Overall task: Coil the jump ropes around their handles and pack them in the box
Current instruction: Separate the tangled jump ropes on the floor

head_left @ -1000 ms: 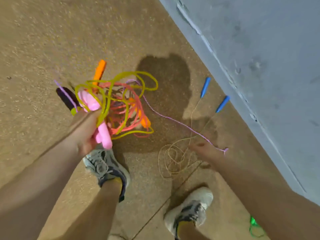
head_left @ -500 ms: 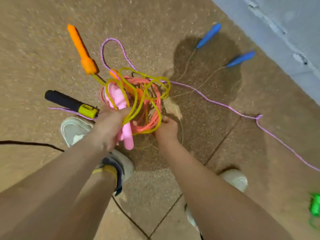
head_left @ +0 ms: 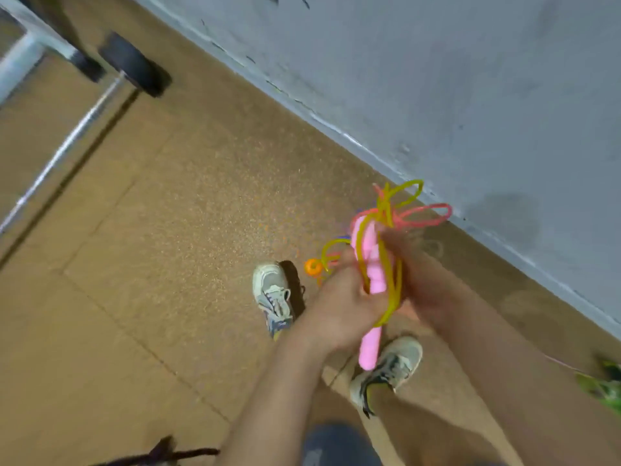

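My left hand point(head_left: 342, 297) grips a bundle of jump ropes around two pink handles point(head_left: 371, 274), one of which sticks out below my fist. Yellow rope point(head_left: 393, 290) and pink-red rope point(head_left: 423, 215) loop out above and beside the handles. My right hand point(head_left: 420, 274), blurred by motion, is closed against the right side of the same bundle. An orange handle end point(head_left: 312, 266) pokes out to the left behind my left hand. No box is in view.
A grey wall point(head_left: 470, 95) runs diagonally along the right. A barbell point(head_left: 100, 105) with a black plate lies on the brown floor at the upper left. A green rope object point(head_left: 601, 385) lies at the right edge, a dark rope point(head_left: 168, 454) at the bottom. My shoes stand below.
The view has swung toward the wall and barbell; the blue handles and purple rope are out of sight. My hands have drawn the tangled ropes into a tighter bundle, held higher and closer.
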